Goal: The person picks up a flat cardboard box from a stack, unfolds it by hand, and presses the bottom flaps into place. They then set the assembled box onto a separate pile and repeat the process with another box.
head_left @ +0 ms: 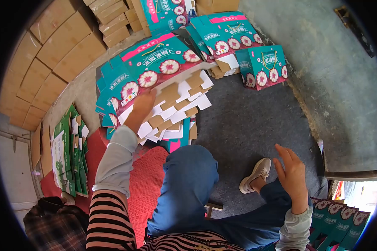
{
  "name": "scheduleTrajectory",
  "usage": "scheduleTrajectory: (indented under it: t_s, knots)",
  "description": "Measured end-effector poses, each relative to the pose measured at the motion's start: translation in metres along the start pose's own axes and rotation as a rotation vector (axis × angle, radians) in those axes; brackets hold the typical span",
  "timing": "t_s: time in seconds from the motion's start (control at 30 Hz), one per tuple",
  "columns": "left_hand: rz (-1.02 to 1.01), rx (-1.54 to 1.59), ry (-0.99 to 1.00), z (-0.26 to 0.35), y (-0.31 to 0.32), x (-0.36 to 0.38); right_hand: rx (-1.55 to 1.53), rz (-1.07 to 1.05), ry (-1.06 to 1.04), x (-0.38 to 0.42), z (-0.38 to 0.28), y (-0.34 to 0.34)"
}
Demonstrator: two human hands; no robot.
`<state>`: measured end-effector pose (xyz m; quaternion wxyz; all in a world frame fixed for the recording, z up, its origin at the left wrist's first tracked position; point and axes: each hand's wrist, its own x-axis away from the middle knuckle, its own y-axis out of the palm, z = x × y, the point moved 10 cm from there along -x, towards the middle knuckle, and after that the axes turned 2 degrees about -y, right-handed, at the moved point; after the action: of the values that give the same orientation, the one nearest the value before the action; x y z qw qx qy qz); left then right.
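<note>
My left hand is at the lower edge of the top flat teal carton on a fanned stack; its fingers are partly hidden and seem to touch that edge. White and brown flaps of the stacked cartons stick out just right of the hand. Over my bent right leg, my right hand hangs in the air with fingers apart and nothing in it. One folded-up teal box with a yellow cord handle stands upright beyond the stack, on the right.
Brown cartons are piled at the upper left. Green-and-white flat cartons lean at the left, beside a red mat. More teal boxes stand at the lower right. A grey wall bounds the right side.
</note>
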<state>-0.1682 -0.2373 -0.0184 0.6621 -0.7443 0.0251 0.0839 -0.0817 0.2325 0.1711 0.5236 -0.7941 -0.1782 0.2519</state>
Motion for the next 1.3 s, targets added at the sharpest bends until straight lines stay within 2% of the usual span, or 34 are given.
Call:
scheduleTrajectory:
  t_s: [0.03,0.07,0.13,0.3,0.4,0.47,0.5,0.57,0.63,0.67,0.7,0.77,0.8,0.83,0.9,1.0,1.13,1.2,1.3]
  knots:
    - [-0.06,0.017,-0.037,0.005,-0.025,-0.012,-0.007,0.007,0.009,0.004,0.003,0.0]
    - [0.14,0.119,0.036,0.016,-0.067,-0.023,-0.013,0.016,0.017,0.006,0.005,0.0]
    - [0.254,0.158,0.087,0.032,-0.138,-0.044,-0.054,0.035,0.045,0.006,0.009,-0.003]
    - [0.475,0.315,0.067,0.073,-0.312,-0.086,-0.248,0.129,0.123,0.001,0.031,-0.016]
    - [0.468,0.642,0.008,0.107,-0.364,-0.082,-0.519,0.172,0.197,-0.002,0.045,-0.02]
    - [0.648,0.554,0.126,0.147,-0.386,-0.057,-0.685,0.216,0.203,-0.007,0.048,-0.027]
    - [0.735,0.512,0.182,0.169,-0.391,-0.039,-0.775,0.223,0.193,-0.009,0.048,-0.028]
    - [0.603,0.457,0.109,0.209,-0.364,-0.018,-0.951,0.223,0.17,-0.014,0.046,-0.03]
    - [0.703,0.578,0.158,0.251,-0.336,0.019,-1.06,0.264,0.201,-0.016,0.043,-0.029]
    - [0.684,0.545,0.175,0.273,-0.312,0.033,-1.115,0.275,0.218,-0.015,0.043,-0.025]
    - [0.667,0.509,0.191,0.293,-0.29,0.046,-1.053,0.252,0.217,-0.016,0.046,-0.014]
    - [0.58,0.555,0.209,0.325,-0.258,0.071,-0.989,0.251,0.341,-0.012,0.048,0.01]
    - [0.535,0.599,0.188,0.334,-0.243,0.082,-0.856,0.167,0.432,-0.01,0.058,0.033]
    - [0.486,0.64,0.168,0.342,-0.228,0.093,-0.762,0.149,0.429,-0.008,0.057,0.045]
    - [0.368,0.722,0.116,0.346,-0.203,0.111,-0.619,0.002,0.453,0.002,0.075,0.08]
    - [0.21,0.84,0.053,0.343,-0.189,0.13,-0.627,-0.105,0.441,0.017,0.086,0.108]
    - [0.279,1.007,0.028,0.323,-0.187,0.13,-0.83,-0.128,0.623,0.038,0.096,0.102]
    - [0.256,1.126,-0.033,0.315,-0.173,0.123,-0.796,-0.071,0.588,0.037,0.108,0.092]
    - [0.286,1.216,0.082,0.324,-0.171,0.113,-0.838,0.002,0.57,0.042,0.128,0.093]
